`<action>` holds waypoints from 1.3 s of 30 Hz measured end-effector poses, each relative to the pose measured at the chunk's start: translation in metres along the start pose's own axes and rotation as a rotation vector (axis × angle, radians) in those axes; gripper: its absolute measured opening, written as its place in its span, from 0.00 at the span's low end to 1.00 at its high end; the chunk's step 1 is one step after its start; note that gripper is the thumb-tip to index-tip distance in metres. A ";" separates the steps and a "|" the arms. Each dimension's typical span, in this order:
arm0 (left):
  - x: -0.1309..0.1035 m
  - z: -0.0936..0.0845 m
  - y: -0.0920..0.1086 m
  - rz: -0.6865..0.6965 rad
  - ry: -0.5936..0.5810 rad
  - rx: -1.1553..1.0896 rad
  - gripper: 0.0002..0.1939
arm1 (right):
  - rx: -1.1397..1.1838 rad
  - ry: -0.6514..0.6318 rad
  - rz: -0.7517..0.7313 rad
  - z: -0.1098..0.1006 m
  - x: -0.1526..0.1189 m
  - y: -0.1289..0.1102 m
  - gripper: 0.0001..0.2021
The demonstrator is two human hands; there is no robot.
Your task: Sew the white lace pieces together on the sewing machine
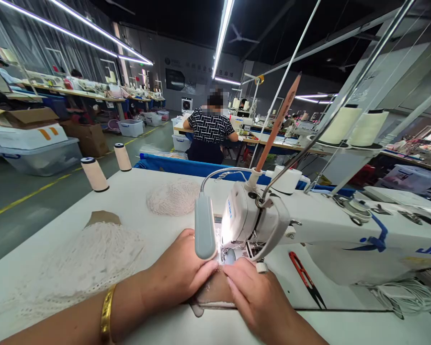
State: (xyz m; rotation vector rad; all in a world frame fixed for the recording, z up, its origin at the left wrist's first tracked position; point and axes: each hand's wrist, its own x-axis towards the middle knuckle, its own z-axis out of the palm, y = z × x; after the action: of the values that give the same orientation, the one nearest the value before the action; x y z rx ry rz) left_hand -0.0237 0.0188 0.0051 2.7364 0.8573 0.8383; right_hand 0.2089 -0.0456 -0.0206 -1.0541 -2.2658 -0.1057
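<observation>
A white sewing machine stands on the white table, its needle area brightly lit. My left hand, with a gold bangle on the wrist, pinches lace-edged fabric just left of the presser foot. My right hand pinches the same piece on the right of the foot, fingertips near those of my left hand. Between the hands the brown and white fabric lies flat in front of the foot. A grey lamp head hangs above my left hand and hides part of its fingers.
White lace is heaped at the left, with another lace pile behind it. Thread cones stand at the back left edge. Red snips lie right of my right hand. A person sits ahead, beyond blue cloth.
</observation>
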 end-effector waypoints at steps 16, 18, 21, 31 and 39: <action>-0.004 -0.007 -0.009 0.110 -0.086 0.036 0.16 | -0.041 -0.028 -0.019 -0.034 -0.004 0.016 0.07; -0.005 -0.007 -0.007 0.118 -0.087 0.028 0.16 | 0.056 -0.163 -0.119 -0.028 -0.003 0.007 0.07; -0.005 -0.006 0.002 0.097 -0.111 -0.034 0.14 | -0.022 -0.268 -0.047 -0.025 -0.003 0.013 0.11; -0.010 0.014 0.016 0.240 -0.056 -0.026 0.12 | 0.015 -0.167 -0.080 -0.021 -0.009 0.012 0.14; -0.013 0.018 0.015 0.280 -0.024 -0.024 0.13 | 0.015 -0.236 -0.051 -0.012 -0.017 0.012 0.13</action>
State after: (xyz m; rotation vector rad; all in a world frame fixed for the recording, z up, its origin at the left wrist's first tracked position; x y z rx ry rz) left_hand -0.0155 -0.0005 -0.0115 2.8800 0.4609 0.8519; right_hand 0.2315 -0.0525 -0.0234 -1.0478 -2.5013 0.0151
